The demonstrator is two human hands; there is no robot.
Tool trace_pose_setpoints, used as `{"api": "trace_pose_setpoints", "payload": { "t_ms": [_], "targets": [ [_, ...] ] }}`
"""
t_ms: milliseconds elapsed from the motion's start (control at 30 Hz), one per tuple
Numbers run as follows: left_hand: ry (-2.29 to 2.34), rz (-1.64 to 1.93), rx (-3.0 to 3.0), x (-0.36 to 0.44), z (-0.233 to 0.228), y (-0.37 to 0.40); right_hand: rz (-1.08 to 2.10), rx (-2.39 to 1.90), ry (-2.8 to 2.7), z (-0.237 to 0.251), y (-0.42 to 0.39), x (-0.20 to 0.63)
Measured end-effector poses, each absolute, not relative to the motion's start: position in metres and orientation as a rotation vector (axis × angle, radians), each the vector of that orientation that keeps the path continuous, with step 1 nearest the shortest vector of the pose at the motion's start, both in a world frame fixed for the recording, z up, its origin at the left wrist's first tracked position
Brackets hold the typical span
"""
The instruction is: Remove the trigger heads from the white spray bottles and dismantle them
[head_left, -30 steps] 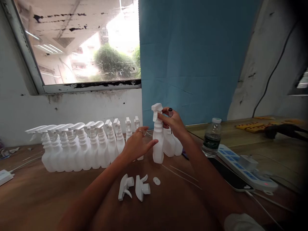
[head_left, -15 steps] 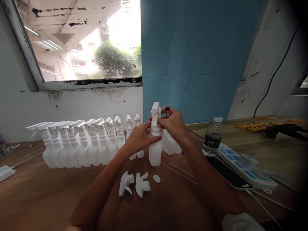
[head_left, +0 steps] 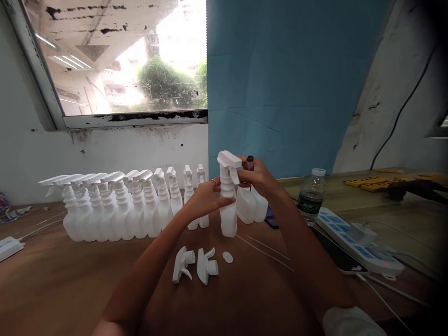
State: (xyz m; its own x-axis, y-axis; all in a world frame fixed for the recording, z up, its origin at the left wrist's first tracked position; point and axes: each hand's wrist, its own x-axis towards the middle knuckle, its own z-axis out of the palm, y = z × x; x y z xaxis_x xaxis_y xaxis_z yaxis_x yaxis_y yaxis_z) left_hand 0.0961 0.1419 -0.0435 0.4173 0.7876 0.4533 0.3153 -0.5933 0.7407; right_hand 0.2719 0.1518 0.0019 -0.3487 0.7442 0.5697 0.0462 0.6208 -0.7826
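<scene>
A white spray bottle (head_left: pixel 228 219) stands upright on the brown table, its trigger head (head_left: pixel 229 159) pointing to the right. My left hand (head_left: pixel 203 198) is closed around the bottle below the neck. Beside the trigger, my right hand (head_left: pixel 261 179) curls around a slim tool with a dark, rounded top (head_left: pixel 249 161); its exact kind is unclear. Some right fingers are hidden behind the head. In front lie two loose trigger heads (head_left: pixel 183 265) and a small white disc (head_left: pixel 227 257). Thin white tubes (head_left: pixel 268 252) rest to the right.
Several white spray bottles with heads (head_left: pixel 105 210) stand in a row at left. White bottles without visible heads (head_left: pixel 247 210) stand behind my right hand. At right are a water bottle (head_left: pixel 311 200), a phone (head_left: pixel 338 254) and a power strip (head_left: pixel 353 240) with cables.
The trigger head has turned from facing me to pointing right. My right hand has shifted slightly right with the dark-topped tool. My left hand stays on the bottle.
</scene>
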Motion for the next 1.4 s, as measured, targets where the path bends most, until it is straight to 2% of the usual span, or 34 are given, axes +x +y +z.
{"api": "trace_pose_setpoints", "payload": {
  "t_ms": [233, 400, 700, 767, 933, 1033, 1167, 1400],
  "targets": [
    [0.949, 1.144, 2.107, 0.102, -0.051, 0.150, 0.645, -0.861, -1.738, 0.004, 0.150, 0.270],
    [0.808, 1.199, 2.151, 0.105, -0.054, 0.151, 0.787, -0.709, -1.733, 0.006, 0.147, 0.282],
    [0.635, 0.973, 2.378, 0.101, -0.053, 0.148, 0.975, -0.443, -1.892, 0.010, 0.139, 0.310],
    [0.674, 0.994, 2.365, 0.103, -0.059, 0.155, 0.857, -0.348, -1.821, 0.016, 0.134, 0.314],
    [0.971, 1.067, 2.150, 0.119, -0.078, 0.182, 0.314, -0.167, -1.492, 0.031, 0.112, 0.330],
    [1.173, 1.112, 2.153, 0.134, -0.086, 0.204, 0.143, -0.159, -1.342, 0.037, 0.101, 0.341],
    [1.251, 1.122, 2.131, 0.150, -0.092, 0.230, 0.105, -0.132, -1.313, 0.040, 0.094, 0.348],
    [1.237, 1.161, 2.093, 0.162, -0.102, 0.244, 0.311, -0.146, -1.329, 0.041, 0.096, 0.340]
  ]
}}
